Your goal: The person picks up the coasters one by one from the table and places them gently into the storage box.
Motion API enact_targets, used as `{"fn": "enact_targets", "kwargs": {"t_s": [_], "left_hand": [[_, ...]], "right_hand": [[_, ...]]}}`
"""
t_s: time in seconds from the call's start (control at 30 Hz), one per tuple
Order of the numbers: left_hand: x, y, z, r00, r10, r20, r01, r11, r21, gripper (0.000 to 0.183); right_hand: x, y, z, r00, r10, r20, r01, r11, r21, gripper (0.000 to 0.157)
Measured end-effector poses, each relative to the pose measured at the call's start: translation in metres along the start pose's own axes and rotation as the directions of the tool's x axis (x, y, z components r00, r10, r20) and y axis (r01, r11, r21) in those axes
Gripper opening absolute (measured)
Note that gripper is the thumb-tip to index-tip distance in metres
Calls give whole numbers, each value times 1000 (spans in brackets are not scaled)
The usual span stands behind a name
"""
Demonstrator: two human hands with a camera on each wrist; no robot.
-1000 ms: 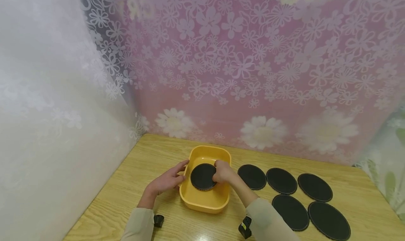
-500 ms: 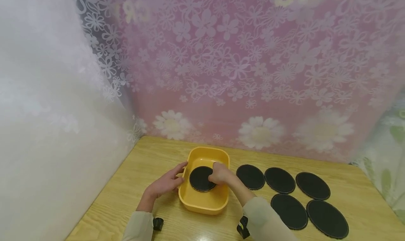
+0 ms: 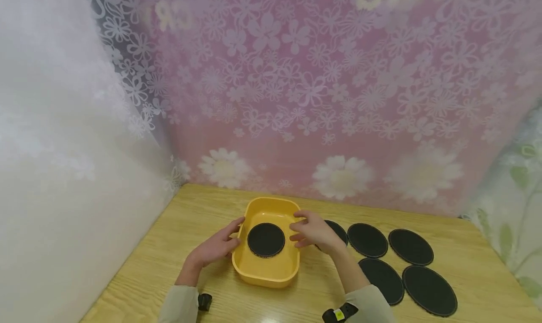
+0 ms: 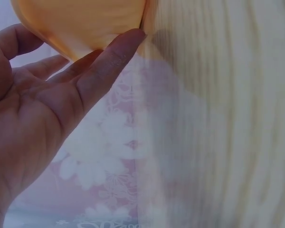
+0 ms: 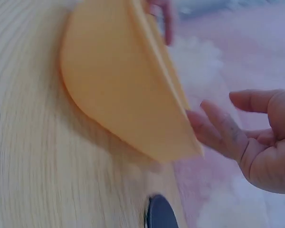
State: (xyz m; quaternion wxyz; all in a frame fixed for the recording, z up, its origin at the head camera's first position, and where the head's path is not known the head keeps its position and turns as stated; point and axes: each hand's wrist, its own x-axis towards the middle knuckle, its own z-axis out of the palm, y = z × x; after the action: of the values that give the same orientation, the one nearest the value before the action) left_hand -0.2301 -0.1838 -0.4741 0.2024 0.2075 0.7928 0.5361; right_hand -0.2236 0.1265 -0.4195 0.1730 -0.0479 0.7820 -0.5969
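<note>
A round black coaster (image 3: 266, 240) with a stitched edge lies flat inside a yellow plastic basin (image 3: 266, 281). Along the basin's left wall rests my left hand (image 3: 213, 247). The left wrist view shows its fingers (image 4: 109, 59) stretched along the outside of the basin (image 4: 85, 21), with the thumb near its rim. Over the right rim hovers my right hand (image 3: 315, 231), its fingers spread and holding nothing. In the right wrist view, fingertips of the right hand (image 5: 261, 142) are close to the rim of the basin (image 5: 114, 71); whether they touch is unclear.
Several more black coasters (image 3: 367, 240) lie flat in two rows on the wooden table (image 3: 203, 205), right of the basin. My right hand partly covers the nearest one (image 3: 337, 230). A flowered pink curtain (image 3: 292, 172) hangs behind the table, with a pale curtain (image 3: 84, 219) at the left.
My right hand has let go of the coaster inside the basin and moved right, over the rim, with its fingers spread. The left hand stays at the left wall. The view shifts slightly.
</note>
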Motion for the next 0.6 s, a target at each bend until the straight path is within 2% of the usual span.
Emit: {"fn": "enact_targets", "kwargs": {"t_s": [0.1,0.23,0.4,0.6], "left_hand": [[4,1,1,1000,0,-3,0,1000,12,62],[8,0,5,1000,2,4,-2,1000,-5,62],[7,-2,9,1000,4,29,-4,1000,-4,63],[1,1,4,1000,5,26,-5,1000,2,63]], "right_hand": [[-15,7,-27,1000,-18,-24,20,996,82,61],[-39,22,-58,995,-35,-95,45,994,100,62],[-72,47,-86,980,-35,-196,43,998,38,60],[-98,67,-101,963,-23,-269,1,997,-81,60]]}}
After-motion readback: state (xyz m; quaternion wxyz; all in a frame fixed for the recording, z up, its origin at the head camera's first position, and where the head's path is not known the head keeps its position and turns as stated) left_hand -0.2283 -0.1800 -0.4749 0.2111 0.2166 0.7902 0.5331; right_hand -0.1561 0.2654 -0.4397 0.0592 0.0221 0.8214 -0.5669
